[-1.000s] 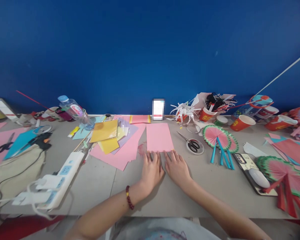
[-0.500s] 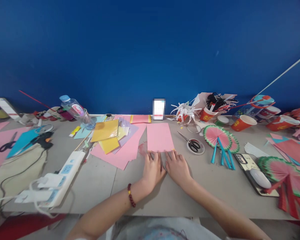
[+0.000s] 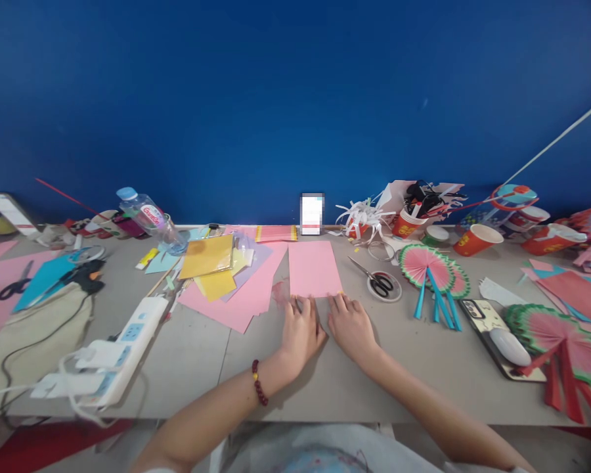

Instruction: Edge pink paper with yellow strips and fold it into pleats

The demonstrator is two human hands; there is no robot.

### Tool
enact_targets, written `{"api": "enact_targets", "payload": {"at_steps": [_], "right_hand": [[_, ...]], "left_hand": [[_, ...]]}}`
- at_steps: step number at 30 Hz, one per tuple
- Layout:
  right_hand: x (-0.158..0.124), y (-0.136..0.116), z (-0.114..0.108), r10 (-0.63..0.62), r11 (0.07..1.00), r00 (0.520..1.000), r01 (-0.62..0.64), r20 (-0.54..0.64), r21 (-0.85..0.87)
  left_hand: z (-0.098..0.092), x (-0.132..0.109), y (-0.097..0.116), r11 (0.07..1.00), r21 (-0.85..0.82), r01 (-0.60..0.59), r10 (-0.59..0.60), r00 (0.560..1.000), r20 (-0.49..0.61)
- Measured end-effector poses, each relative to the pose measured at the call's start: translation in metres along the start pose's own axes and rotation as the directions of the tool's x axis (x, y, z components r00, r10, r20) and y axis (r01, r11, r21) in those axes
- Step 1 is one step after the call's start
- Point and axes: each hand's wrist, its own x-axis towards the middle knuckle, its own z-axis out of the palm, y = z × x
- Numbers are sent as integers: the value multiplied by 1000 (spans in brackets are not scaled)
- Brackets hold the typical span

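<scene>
A pink sheet of paper (image 3: 315, 268) lies flat on the desk, straight in front of me. At its near edge, my left hand (image 3: 301, 334) rests with bent fingertips touching the paper's lower left part. Its thumb points out to the right, apart from the fingers. My right hand (image 3: 353, 327) lies palm down at the lower right corner, fingers extended and fingertips on the edge. Whether the edge is folded under the fingertips is hidden. Black-handled scissors (image 3: 381, 282) rest on a roll of tape (image 3: 396, 290) right of the sheet.
Left are more pink sheets (image 3: 249, 312), yellow paper packs (image 3: 207, 256), a power strip (image 3: 128, 348) and a leaning bottle (image 3: 150, 217). A phone (image 3: 312, 215) stands against the blue wall. Right are paper fans (image 3: 426, 268), red cups (image 3: 477, 240) and a mouse (image 3: 509, 346) on a phone.
My right hand has shifted slightly right, widening the gap between my hands. My left hand stays nearly in place. The whole view has moved a little.
</scene>
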Motion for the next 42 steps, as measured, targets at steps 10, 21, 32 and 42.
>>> {"api": "enact_targets", "payload": {"at_steps": [10, 21, 32, 42], "right_hand": [[-1, 6, 6, -25, 999, 996, 27, -87, 24], [-2, 7, 8, -21, 1000, 993, 22, -118, 11], [-2, 10, 15, 23, 997, 998, -18, -54, 81], [26, 71, 40, 148, 604, 987, -35, -68, 796]], "left_hand": [[-4, -1, -3, 999, -30, -26, 26, 1000, -6], [-3, -1, -3, 999, 46, -11, 11, 1000, 5], [3, 3, -18, 995, -98, -10, 4, 998, -64], [22, 37, -71, 847, -520, -114, 38, 987, -154]]}}
